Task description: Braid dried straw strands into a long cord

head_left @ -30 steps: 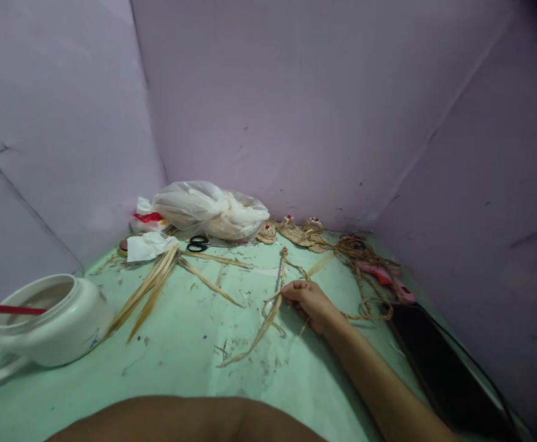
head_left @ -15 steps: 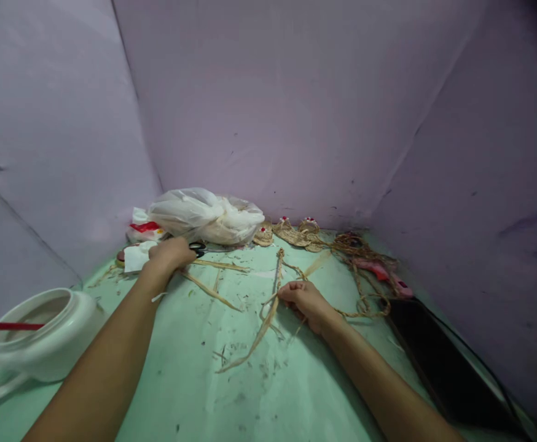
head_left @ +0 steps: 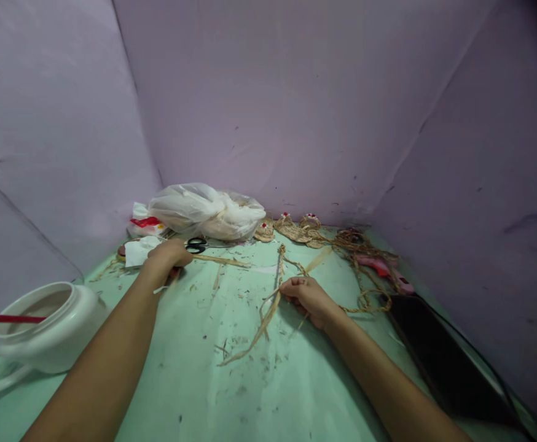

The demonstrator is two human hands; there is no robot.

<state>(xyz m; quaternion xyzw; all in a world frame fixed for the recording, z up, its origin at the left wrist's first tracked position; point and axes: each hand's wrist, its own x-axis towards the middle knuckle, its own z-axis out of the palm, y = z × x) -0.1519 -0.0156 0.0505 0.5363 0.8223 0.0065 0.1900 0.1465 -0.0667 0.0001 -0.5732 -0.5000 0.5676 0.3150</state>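
Pinching the lower end of a plaited cord (head_left: pixel 281 263), the fingers of the right hand (head_left: pixel 309 299) are closed at the point where loose strands (head_left: pixel 250 350) separate. The cord lies near the middle of the worktop (head_left: pixel 213 393), its plaited section directed toward the back edge; the strands trail toward the front edge.

The left hand (head_left: pixel 169 255) is lowered near the back left corner, fingers curled. Their grip is hidden; whether they hold anything cannot be determined. A dry strip (head_left: pixel 225 261) extends rightward from this hand. White paper (head_left: pixel 136 253) is positioned just left of it, and scissors (head_left: pixel 196 246) with black handles just right.

Along the back edge: a plastic bag (head_left: pixel 204 212) and woven slippers (head_left: pixel 291 229) with red beads. Near the back right corner: coiled rope (head_left: pixel 358 242) and a pink tool (head_left: pixel 379 267). At the left edge: a white pot (head_left: pixel 61 337) containing a red stick (head_left: pixel 8 318).
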